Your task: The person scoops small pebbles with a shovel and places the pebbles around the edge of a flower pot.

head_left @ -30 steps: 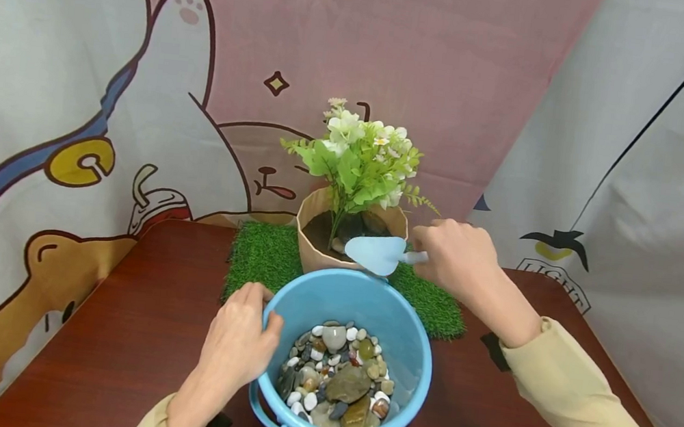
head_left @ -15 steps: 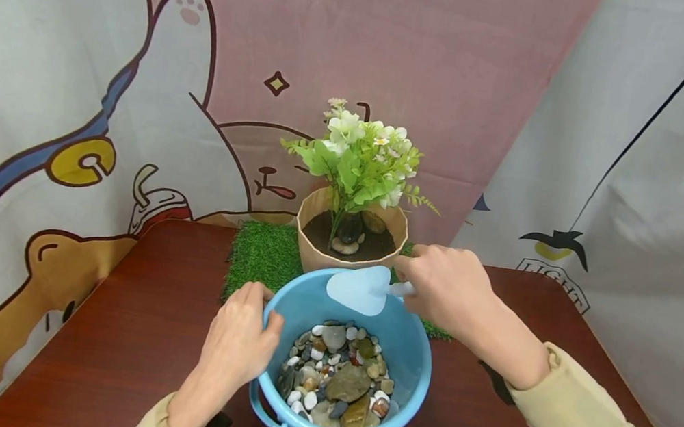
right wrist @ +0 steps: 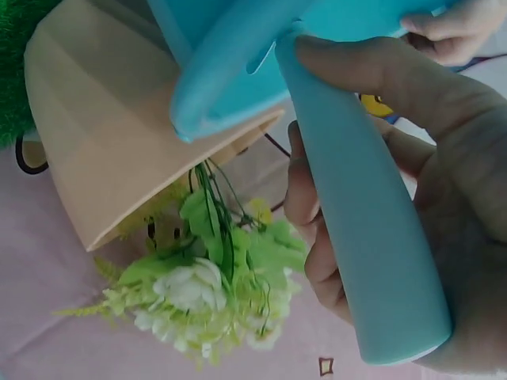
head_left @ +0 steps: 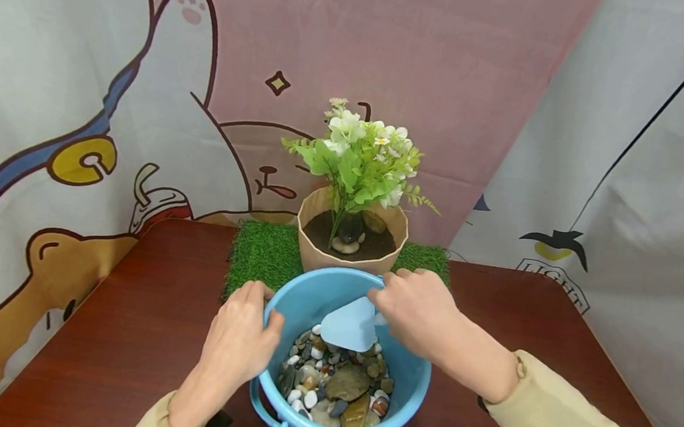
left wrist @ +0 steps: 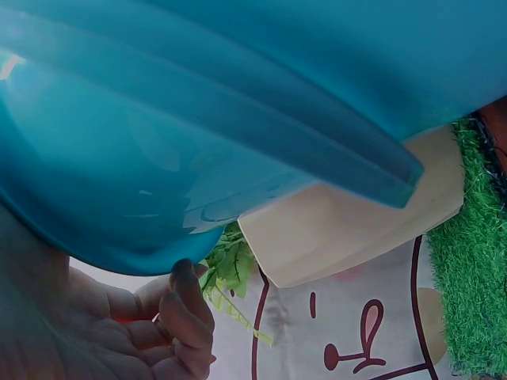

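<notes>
A light blue bucket [head_left: 403, 412] stands on the table, its bottom covered with mixed pebbles [head_left: 350, 383]. My left hand [head_left: 244, 335] grips the bucket's left rim, thumb on the inner side; in the left wrist view its fingers curl under that rim. My right hand [head_left: 421, 314] holds a pale blue trowel [head_left: 351, 324] over the bucket's right side. The trowel's blade hangs inside the bucket, close over the pebbles and overlapping some of them. Seen from the right wrist, the fingers wrap the trowel's thick handle [right wrist: 364, 214], with the thumb along its top near the blade end.
Just behind the bucket, a beige flowerpot [head_left: 337, 262] with soil, a few stones and a white-flowered plant [head_left: 360, 153] stands on an artificial grass mat [head_left: 263, 261]. The bucket's handle [head_left: 267, 416] hangs at its front left. A printed cloth [head_left: 441, 79] hangs behind the brown table [head_left: 141, 304].
My right hand has brought the trowel from over the flowerpot's front edge, toward me and down into the bucket. The left hand stays on the rim.
</notes>
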Available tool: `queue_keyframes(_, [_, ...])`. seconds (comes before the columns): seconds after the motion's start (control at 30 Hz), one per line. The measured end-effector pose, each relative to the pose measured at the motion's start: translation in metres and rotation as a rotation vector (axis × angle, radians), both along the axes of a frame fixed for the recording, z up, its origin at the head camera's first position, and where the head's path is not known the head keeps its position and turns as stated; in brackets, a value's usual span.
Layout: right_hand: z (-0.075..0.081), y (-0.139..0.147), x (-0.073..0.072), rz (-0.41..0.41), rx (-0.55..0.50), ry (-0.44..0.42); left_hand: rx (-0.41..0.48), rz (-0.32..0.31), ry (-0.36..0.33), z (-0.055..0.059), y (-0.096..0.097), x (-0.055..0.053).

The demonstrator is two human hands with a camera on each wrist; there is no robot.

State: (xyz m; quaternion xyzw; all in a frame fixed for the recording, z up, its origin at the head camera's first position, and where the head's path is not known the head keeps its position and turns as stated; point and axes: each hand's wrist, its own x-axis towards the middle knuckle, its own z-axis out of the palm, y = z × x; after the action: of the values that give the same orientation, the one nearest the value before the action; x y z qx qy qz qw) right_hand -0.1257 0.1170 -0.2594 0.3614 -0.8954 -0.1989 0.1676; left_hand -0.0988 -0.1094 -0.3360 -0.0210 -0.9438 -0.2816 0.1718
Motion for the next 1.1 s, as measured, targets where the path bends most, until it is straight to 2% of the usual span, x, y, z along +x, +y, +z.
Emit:
queue_keyframes(0.17, [-0.011,-0.005,0.001,0.078,0.078,0.034,0.000,-0.001,0.007,0.000,0.000,0.000])
queue_keyframes(0.37, [-0.026,-0.013,0.000,0.207,0.138,0.115,-0.001,0.003,-0.020,0.001,0.000,0.000])
queue_keyframes(0.53, [-0.035,-0.017,-0.005,0.320,0.141,0.215,-0.004,0.002,-0.032,0.002,0.000,0.000])
queue_keyframes(0.67, [-0.040,-0.020,-0.006,0.382,0.181,0.301,-0.006,0.000,-0.031,0.002,0.000,0.000])
queue_keyframes(0.93, [-0.048,-0.027,-0.005,0.465,0.299,0.380,-0.013,0.004,-0.040,0.002,0.001,0.000])
queue_keyframes(1.1, [-0.050,-0.027,-0.002,0.459,0.330,0.402,-0.028,0.022,-0.051,0.003,0.002,0.002])
